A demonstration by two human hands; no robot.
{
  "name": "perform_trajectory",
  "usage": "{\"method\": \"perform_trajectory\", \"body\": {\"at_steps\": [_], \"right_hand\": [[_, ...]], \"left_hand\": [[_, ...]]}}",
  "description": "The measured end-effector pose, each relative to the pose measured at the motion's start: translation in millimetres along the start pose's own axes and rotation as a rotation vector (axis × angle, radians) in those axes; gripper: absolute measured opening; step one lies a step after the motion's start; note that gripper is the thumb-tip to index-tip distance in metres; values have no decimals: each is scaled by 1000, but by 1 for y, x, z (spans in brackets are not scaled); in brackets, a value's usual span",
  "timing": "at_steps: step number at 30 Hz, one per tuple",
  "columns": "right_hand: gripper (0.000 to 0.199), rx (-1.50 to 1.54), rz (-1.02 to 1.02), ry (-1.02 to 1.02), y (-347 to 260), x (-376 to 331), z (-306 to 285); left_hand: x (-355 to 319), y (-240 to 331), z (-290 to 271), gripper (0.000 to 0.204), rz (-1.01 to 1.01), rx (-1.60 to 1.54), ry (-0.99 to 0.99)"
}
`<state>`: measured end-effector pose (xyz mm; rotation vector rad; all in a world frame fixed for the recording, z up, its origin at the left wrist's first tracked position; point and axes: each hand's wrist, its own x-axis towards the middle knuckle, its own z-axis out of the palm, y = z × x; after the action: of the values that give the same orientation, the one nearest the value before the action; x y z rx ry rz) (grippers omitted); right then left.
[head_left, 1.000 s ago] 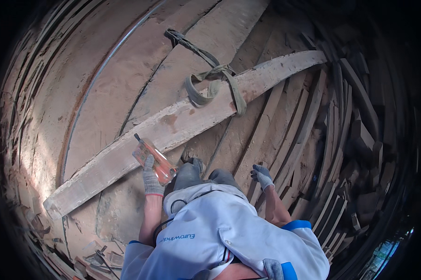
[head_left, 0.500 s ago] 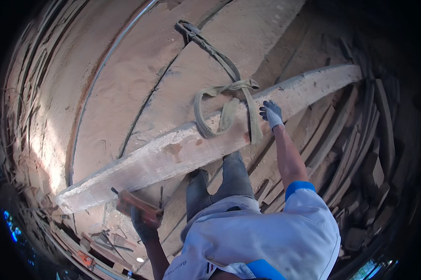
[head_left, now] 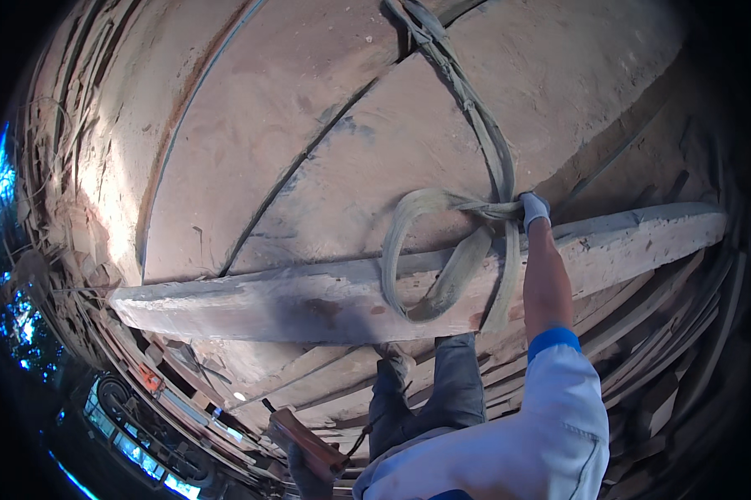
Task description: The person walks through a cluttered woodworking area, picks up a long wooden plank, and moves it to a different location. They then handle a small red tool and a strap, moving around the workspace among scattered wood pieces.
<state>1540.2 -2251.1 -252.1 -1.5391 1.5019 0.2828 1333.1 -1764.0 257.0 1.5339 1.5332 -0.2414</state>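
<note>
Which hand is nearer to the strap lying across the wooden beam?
Right. The right hand is right at the knotted part of the strap; whether it grips is unclear. The left hand is well away, near the lower edge, holding a reddish handheld device.

Broad, dusty brown slabs (head_left: 209,183) lying side by side, divided by a slanting dark seam (head_left: 309,151). Across their near part lies a long, slightly curved timber (head_left: 225,312). A grey-green strap (head_left: 459,279), knotted and looped, extends from the seam's far end down over the timber.
</note>
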Motion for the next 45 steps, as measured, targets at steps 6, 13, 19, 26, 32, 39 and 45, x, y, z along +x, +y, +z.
{"method": "perform_trajectory", "body": {"at_steps": [6, 13, 19, 26, 32, 39, 45], "right_hand": [[63, 229, -778, 471, -129, -21, 3], [65, -237, -1357, 337, -332, -58, 100], [68, -683, -1106, -61, -323, -14, 247], [44, -834, -1348, -238, -289, 68, 286], [30, -899, -1239, -462, -264, 69, 282], [17, -835, -608, -846, -111, 6, 154], [25, -606, -346, -895, -65, -114, 75]], "left_hand": [[1, 11, 13, 56, -301, -367, -75], [5, 5, 25, 56, -365, -508, -115], [2, 20, 51, 56, -408, -491, -29], [-24, 29, 56, 55, -447, -547, 134], [-52, 2, 38, 55, -391, -891, 96], [-66, -23, -2, 52, -395, -983, 23], [-74, -45, -46, 49, -370, -1136, 6]]}}
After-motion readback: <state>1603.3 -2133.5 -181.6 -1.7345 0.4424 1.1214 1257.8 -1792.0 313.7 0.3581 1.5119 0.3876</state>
